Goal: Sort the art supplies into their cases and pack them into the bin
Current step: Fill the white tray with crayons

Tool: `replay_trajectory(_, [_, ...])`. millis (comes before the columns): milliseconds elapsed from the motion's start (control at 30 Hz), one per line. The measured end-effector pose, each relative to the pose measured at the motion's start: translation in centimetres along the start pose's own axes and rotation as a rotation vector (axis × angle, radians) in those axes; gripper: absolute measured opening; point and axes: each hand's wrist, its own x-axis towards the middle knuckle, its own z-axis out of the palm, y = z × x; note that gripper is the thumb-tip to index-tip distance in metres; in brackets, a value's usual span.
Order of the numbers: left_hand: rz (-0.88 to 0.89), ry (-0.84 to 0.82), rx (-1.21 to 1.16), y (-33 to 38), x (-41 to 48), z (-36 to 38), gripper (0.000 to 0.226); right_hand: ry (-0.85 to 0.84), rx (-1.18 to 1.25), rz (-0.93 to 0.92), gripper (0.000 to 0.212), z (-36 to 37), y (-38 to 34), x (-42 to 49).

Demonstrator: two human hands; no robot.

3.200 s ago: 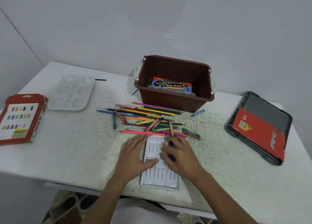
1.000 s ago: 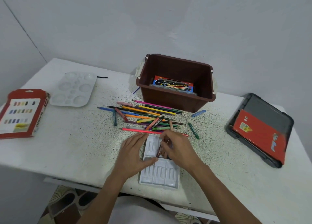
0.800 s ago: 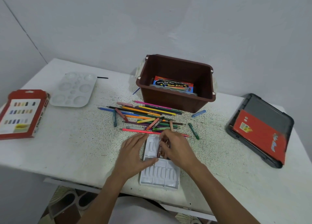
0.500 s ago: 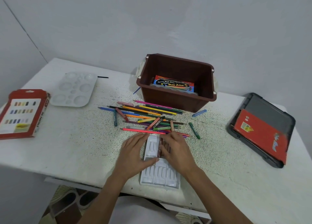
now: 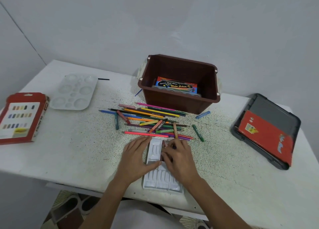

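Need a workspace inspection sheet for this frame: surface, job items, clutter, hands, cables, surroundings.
Surface: white speckled table.
Job's things: pencils and crayons piled before brown bin; watercolour box inside it; white slotted tray at near edge; red pastel box left; grey lid bearing red sleeve right.
Clutter: paint palette far left; blue crayon, green crayon stray right of pile.
Hands: left hand flat on tray's left edge; right hand fingertips on dark crayon in tray, grip unclear.
Cables: nothing seen.
Surroundings: plain grey wall; patterned floor below.

Home room: bare walls [image 5: 172, 21], speckled table [image 5: 72, 151]
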Motion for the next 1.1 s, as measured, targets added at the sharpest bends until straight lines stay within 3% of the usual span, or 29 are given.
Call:
replay_trajectory(133, [0.003,0.008,-0.002,0.1,0.0,-0.1,0.091,-0.025,0.073,0.005,0.028,-1.0,0.3,0.2])
replay_trajectory(233, [-0.001,0.009,-0.008,0.1,0.0,-0.1,0.092,0.032,0.145,0.102,0.024,-1.9,1.7,0.7])
replay_trajectory(400, [0.003,0.005,-0.013,0.1,0.0,-0.2,0.093,0.155,-0.026,0.366,0.027,-3.6,4.9,1.9])
replay_trajectory(500, [0.001,-0.006,-0.023,0.1,0.0,-0.3,0.095,0.114,-0.128,0.482,0.031,-4.3,6.6,2.2])
replay_trajectory(733, [0.009,-0.008,-0.033,0.1,0.0,-0.4,0.094,0.028,-0.248,0.523,0.023,-3.7,8.3,1.6])
replay_trajectory(933, [0.007,-0.005,-0.036,0.0,-0.1,-0.3,0.094,0.174,-0.016,0.638,0.017,-4.6,7.4,2.1])
replay_trajectory(1100, [-0.003,-0.020,-0.030,0.0,0.0,-0.1,0.094,0.258,0.313,0.530,0.014,-5.7,3.9,2.8])
